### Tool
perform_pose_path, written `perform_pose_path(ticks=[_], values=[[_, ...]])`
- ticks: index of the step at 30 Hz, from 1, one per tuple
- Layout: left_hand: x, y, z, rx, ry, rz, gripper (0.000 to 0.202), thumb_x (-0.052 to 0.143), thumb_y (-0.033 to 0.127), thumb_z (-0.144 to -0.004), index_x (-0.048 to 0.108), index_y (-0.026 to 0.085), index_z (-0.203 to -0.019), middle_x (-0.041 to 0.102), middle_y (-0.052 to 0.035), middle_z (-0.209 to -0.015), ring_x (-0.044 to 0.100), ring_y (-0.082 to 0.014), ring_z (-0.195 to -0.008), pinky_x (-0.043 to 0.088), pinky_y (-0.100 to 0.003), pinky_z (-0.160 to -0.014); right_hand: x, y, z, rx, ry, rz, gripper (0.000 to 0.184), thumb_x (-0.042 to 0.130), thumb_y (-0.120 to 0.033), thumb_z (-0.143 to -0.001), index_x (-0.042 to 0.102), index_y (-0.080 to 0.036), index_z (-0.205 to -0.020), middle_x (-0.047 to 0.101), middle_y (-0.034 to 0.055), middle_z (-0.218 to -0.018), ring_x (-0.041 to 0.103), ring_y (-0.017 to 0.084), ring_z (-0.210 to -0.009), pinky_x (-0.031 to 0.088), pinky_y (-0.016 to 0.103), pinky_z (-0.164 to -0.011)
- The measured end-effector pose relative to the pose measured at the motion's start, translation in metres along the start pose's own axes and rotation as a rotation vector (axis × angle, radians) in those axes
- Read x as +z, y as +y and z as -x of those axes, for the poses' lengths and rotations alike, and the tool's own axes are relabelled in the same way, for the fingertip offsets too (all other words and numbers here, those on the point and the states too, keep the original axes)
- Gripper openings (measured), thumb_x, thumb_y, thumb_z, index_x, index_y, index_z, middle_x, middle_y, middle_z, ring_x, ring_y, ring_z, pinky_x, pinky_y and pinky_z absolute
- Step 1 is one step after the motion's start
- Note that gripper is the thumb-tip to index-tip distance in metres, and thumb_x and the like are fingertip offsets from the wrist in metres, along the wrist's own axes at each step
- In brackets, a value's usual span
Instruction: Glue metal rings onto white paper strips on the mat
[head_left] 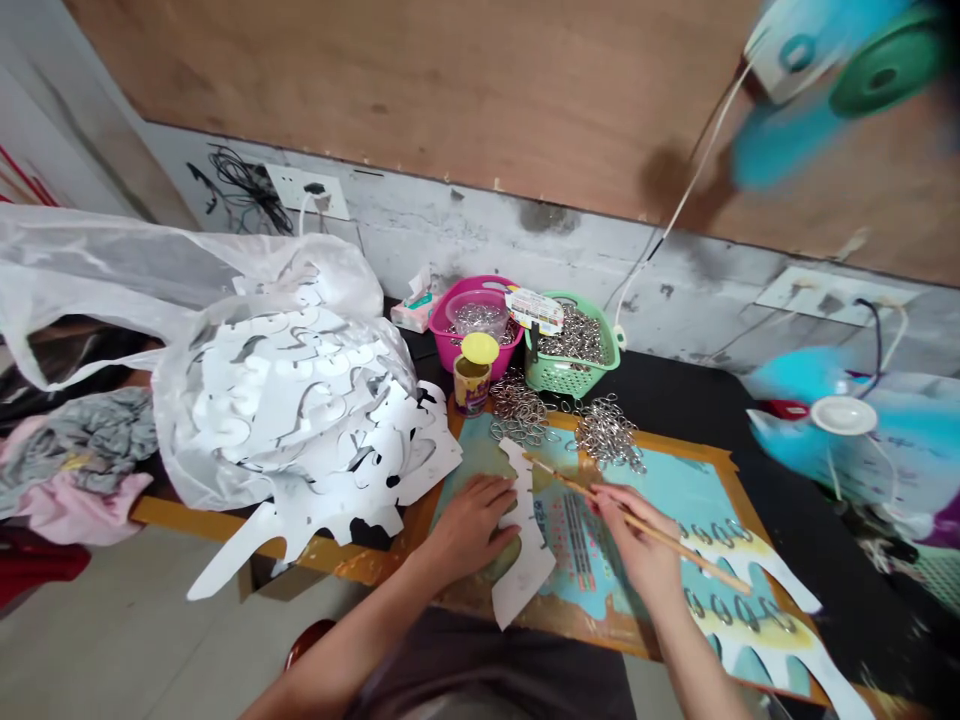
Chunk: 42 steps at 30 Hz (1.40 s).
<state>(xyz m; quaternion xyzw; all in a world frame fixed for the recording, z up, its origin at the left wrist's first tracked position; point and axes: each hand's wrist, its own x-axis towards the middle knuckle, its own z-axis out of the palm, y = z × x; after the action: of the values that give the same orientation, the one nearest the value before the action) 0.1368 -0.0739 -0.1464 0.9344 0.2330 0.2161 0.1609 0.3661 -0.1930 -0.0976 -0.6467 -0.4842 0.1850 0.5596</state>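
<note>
My left hand [472, 530] lies flat on a white die-cut paper strip [526, 550], its fingers touching the strip's edge. My right hand [634, 540] grips a thin wooden stick [660, 535] whose tip points up and left, just above the strip. Both hands are over a teal board with an orange border [675, 480]. Rows of metal rings [731, 610] sit on a white cut-out sheet at the lower right. Loose piles of metal rings [607, 430] lie at the board's far edge.
A green basket [574, 370] and a pink basket [469, 345] hold rings behind a can with a yellow lid [472, 380]. A white plastic bag [285, 385] of cut paper sits at left, beside folded clothes [75, 465]. Blue fans [802, 440] stand at right.
</note>
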Motion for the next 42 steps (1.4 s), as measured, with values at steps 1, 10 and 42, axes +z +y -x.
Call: perform_pose_path(ticks=[1, 10, 42], values=[[0.001, 0.000, 0.000, 0.001, 0.003, 0.000, 0.039, 0.065, 0.029, -0.089, 0.063, 0.015, -0.124, 0.062, -0.0135, -0.135, 0.057, -0.0295, -0.126, 0.042, -0.051, -0.113, 0.003, -0.001, 0.000, -0.066, -0.031, 0.069, 0.016, 0.068, -0.032, -0.089, 0.077, -0.022, -0.095, 0.075, 0.0069, -0.092, 0.074, 0.021, -0.079, 0.062, 0.032, -0.073], [-0.001, 0.005, 0.000, -0.042, -0.017, -0.011, 0.035, 0.063, 0.031, -0.090, 0.061, 0.015, -0.120, 0.062, -0.0125, -0.128, 0.057, -0.0292, -0.117, 0.046, -0.048, -0.107, 0.011, -0.018, 0.029, -0.347, -0.195, 0.324, 0.017, 0.058, -0.017, -0.093, 0.074, -0.020, -0.099, 0.073, 0.0087, -0.104, 0.074, 0.019, -0.087, 0.061, 0.026, -0.079], [0.000, 0.010, 0.000, -0.056, 0.002, -0.023, 0.033, 0.054, 0.018, -0.087, 0.058, 0.016, -0.120, 0.062, -0.0121, -0.122, 0.056, -0.0288, -0.116, 0.046, -0.047, -0.108, -0.033, -0.065, 0.063, -0.422, -0.580, 0.423, 0.031, 0.061, -0.014, -0.089, 0.072, -0.030, -0.113, 0.075, 0.0034, -0.112, 0.073, 0.021, -0.101, 0.062, 0.026, -0.084]])
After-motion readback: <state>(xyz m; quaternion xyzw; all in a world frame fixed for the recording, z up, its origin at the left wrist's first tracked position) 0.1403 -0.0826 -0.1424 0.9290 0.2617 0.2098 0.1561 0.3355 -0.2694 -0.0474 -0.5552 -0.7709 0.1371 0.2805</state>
